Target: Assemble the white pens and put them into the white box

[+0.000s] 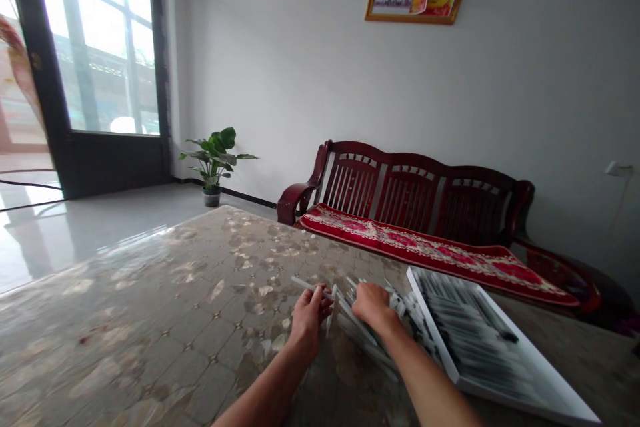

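Observation:
My left hand (311, 320) pinches a pale, thin, pen-like tube (303, 283) that points up to the left above the table. Close to its fingertips are the ends of other whitish tubes. My right hand (373, 303) is curled over a loose heap of similar tubes (369, 340), some with dark parts. Its fingers are turned down and hidden, so what they grip cannot be made out. Right of the heap lies a shallow white box (543, 383) with rows of clear, pen-like sticks (480, 337) with dark parts; these look blurred.
Both hands are over a table with a patterned, shiny cover (200, 307). Behind it stands a dark red wooden bench (407, 190) with a red floral runner (400, 240). A potted plant (213, 167) and a glazed door (115, 160) are at the left.

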Demonstrator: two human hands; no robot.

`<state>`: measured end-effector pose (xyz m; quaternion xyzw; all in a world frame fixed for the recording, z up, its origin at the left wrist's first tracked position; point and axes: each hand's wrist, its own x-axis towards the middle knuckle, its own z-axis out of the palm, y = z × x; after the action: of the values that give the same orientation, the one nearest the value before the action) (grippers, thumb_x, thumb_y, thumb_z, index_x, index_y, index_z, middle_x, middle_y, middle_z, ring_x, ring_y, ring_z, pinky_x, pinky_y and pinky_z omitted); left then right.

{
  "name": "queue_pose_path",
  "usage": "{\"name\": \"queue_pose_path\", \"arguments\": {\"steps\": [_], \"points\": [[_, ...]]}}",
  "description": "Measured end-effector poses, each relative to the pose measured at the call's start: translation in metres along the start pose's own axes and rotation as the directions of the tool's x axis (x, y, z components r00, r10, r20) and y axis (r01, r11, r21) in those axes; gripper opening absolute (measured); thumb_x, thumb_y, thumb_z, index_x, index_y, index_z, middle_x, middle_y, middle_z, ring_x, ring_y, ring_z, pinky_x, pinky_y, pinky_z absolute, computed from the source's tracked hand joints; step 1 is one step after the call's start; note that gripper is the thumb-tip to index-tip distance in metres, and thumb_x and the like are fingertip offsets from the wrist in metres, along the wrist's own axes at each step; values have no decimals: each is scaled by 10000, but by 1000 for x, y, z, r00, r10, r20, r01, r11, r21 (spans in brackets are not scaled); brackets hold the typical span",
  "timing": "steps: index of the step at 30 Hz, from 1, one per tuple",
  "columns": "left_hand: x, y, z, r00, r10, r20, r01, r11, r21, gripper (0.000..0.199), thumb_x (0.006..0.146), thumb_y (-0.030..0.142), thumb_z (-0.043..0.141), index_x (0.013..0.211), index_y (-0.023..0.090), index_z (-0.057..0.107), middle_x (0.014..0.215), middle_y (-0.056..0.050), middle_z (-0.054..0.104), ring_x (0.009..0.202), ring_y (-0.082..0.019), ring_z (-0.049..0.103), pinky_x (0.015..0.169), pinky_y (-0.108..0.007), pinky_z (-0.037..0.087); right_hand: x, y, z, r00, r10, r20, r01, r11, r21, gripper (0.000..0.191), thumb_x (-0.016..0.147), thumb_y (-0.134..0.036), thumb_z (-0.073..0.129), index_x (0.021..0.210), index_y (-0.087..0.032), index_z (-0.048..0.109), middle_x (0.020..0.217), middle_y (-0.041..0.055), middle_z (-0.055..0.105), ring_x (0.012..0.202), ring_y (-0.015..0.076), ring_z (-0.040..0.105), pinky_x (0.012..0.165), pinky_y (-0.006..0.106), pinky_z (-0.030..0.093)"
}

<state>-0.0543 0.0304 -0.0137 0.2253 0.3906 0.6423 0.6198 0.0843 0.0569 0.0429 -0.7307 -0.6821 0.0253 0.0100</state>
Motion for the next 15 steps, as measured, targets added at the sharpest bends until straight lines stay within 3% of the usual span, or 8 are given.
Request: {"name": "queue_pose_path", "arguments": {"steps": [3,5,8,11,13,15], "points": [[1,-2,-1,986,151,68,-160,973,168,383,748,519,654,906,173,618,670,10,622,617,-127,610,606,-242,506,-10,11,-7,1000,16,-21,-15,1000,23,222,796,-275,583,934,-198,739,1002,153,751,964,262,702,742,289,476],[-1,-1,-2,959,252,129,-281,901,329,383,802,536,560,922,179,632,651,16,599,621,-144,603,604,-256,497,-16,20,-10,999,-8,-46,11,997,72,233,827,-252,517,940,-225,718,997,102,756,957,231,698,727,269,459],[-6,0,-3,893,383,235,-445,675,589,324,866,443,480,946,202,680,819,-27,645,713,-161,623,672,-276,490,-25,34,-9,986,-89,-138,128,944,304,231,832,-239,478,948,-223,677,936,51,754,902,192,686,722,247,446],[-11,1,-4,852,408,329,-497,428,755,276,882,351,480,971,235,715,890,-36,639,778,-166,630,711,-269,469,-35,45,-7,955,-105,-277,249,792,558,231,851,-268,444,935,-196,646,852,41,732,794,175,668,713,243,460],[-14,2,-3,848,382,369,-495,316,810,262,883,326,496,991,253,723,879,-30,634,774,-163,631,684,-250,451,-42,51,-9,930,-81,-358,297,738,606,248,870,-309,433,939,-199,644,861,44,723,789,181,660,726,254,469],[-17,3,-3,839,360,407,-504,238,830,258,888,315,504,1009,266,727,902,-31,639,786,-161,635,673,-241,438,-49,55,-15,906,-67,-419,317,762,564,242,875,-321,448,934,-213,657,906,50,723,848,196,657,765,269,466]]}}
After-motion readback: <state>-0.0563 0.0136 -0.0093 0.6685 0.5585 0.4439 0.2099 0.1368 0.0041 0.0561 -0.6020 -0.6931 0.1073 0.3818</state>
